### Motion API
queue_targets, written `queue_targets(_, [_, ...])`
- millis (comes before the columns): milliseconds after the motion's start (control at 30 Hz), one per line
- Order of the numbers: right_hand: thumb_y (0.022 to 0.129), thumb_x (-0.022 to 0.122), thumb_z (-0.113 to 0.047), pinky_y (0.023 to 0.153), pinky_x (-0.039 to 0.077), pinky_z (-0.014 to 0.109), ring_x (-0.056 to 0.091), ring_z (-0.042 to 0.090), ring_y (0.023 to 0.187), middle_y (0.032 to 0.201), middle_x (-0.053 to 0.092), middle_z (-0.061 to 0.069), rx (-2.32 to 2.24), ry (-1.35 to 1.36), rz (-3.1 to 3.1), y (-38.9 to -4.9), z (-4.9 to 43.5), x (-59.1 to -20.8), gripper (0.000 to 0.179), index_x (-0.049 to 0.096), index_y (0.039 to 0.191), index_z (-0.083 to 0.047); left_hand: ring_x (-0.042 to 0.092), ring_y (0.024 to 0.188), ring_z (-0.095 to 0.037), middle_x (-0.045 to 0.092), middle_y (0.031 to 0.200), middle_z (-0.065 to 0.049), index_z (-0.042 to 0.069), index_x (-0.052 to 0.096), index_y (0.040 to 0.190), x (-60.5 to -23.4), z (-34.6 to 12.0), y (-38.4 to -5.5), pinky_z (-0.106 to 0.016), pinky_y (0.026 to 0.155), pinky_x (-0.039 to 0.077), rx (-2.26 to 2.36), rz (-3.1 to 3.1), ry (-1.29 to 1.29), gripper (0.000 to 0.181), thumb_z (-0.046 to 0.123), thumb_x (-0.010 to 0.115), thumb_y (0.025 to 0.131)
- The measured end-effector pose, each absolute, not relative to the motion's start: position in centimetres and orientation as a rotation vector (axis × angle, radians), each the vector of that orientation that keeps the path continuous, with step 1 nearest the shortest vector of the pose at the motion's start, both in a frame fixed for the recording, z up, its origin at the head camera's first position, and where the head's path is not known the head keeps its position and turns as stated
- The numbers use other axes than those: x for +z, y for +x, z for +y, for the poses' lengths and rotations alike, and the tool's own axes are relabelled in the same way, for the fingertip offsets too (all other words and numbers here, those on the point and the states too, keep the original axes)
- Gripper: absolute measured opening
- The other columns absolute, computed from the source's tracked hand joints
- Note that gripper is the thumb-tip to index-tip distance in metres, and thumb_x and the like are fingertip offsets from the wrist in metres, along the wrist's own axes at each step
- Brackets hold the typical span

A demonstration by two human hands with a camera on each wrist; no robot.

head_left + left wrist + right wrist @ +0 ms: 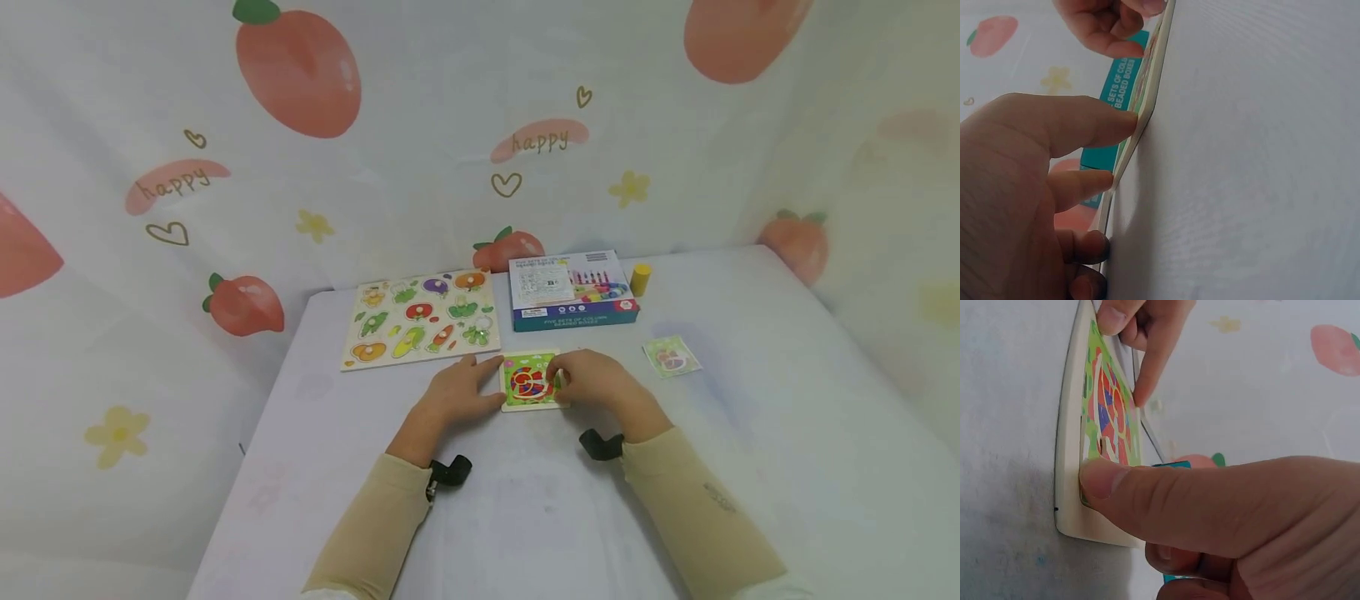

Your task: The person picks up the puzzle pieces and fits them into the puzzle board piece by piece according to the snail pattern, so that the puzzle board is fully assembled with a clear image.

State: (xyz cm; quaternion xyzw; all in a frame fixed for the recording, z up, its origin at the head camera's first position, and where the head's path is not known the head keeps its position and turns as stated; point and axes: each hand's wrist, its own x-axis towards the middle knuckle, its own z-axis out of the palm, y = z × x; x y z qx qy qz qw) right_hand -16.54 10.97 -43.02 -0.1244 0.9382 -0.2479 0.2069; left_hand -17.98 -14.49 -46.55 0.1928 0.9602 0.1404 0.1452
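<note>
A small wooden jigsaw puzzle with a red, blue and green picture lies flat on the table. At its left edge is my left hand, the thumb on the near corner and the index finger on the far one, both fairly straight. Over the right part of the board, my right hand has its fingers curled and seems to pinch a puzzle piece. In the right wrist view, a raised wooden piece edge shows beside the right thumb; the index fingertip is hidden there.
A vegetable peg board lies behind to the left. A bead-set box stands behind the puzzle, with a yellow cylinder beside it. To the right lies a small picture card. A fruit-print curtain hangs at the table's back.
</note>
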Motion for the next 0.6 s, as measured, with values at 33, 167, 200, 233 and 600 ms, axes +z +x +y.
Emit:
queue_targets(33, [0.088, 0.081, -0.019, 0.082, 0.050, 0.041, 0.055, 0.023, 0.087, 0.090, 0.062, 0.003, -0.679, -0.343, 2.618, -16.56, 10.91, -43.00, 0.027, 0.073, 0.114, -0.017, 0.055, 0.119, -0.032, 0.048, 0.146, -0.017, 0.033, 0.041, 0.159, -46.53, -14.49, -17.99, -0.053, 0.103, 0.046, 0.408, 2.766, 0.554, 0.072, 0.055, 0.062, 0.094])
queue_targets(167, [0.087, 0.082, -0.020, 0.084, 0.051, 0.043, 0.056, 0.023, 0.088, 0.094, 0.064, 0.002, -0.657, -0.314, 2.639, -16.49, 10.86, -43.13, 0.026, 0.074, 0.112, -0.018, 0.055, 0.118, -0.032, 0.048, 0.146, -0.017, 0.033, 0.040, 0.159, -46.63, -14.40, -18.00, -0.052, 0.102, 0.047, 0.401, 2.764, 0.558, 0.073, 0.056, 0.062, 0.094])
queue_targets(200, [0.087, 0.082, -0.020, 0.085, 0.051, 0.043, 0.056, 0.023, 0.089, 0.094, 0.064, 0.001, -0.659, -0.307, 2.642, -16.44, 10.87, -43.19, 0.026, 0.074, 0.111, -0.018, 0.056, 0.116, -0.031, 0.049, 0.145, -0.016, 0.033, 0.040, 0.159, -46.70, -14.36, -18.01, -0.052, 0.101, 0.047, 0.396, 2.765, 0.563, 0.073, 0.056, 0.061, 0.094])
queue_targets(233, [0.086, 0.083, -0.020, 0.084, 0.051, 0.042, 0.056, 0.023, 0.089, 0.094, 0.064, 0.001, -0.663, -0.299, 2.646, -16.38, 10.85, -43.22, 0.026, 0.075, 0.111, -0.018, 0.056, 0.114, -0.031, 0.049, 0.144, -0.017, 0.032, 0.040, 0.159, -46.73, -14.32, -18.01, -0.052, 0.101, 0.048, 0.394, 2.765, 0.568, 0.073, 0.056, 0.061, 0.094])
queue_targets(600, [0.088, 0.082, -0.020, 0.077, 0.050, 0.037, 0.055, 0.022, 0.084, 0.086, 0.063, 0.001, -0.666, -0.268, 2.634, -16.30, 10.77, -43.49, 0.017, 0.077, 0.104, -0.018, 0.055, 0.120, -0.034, 0.047, 0.148, -0.018, 0.032, 0.039, 0.160, -46.56, -14.53, -17.96, -0.053, 0.103, 0.046, 0.393, 2.768, 0.577, 0.073, 0.056, 0.060, 0.095])
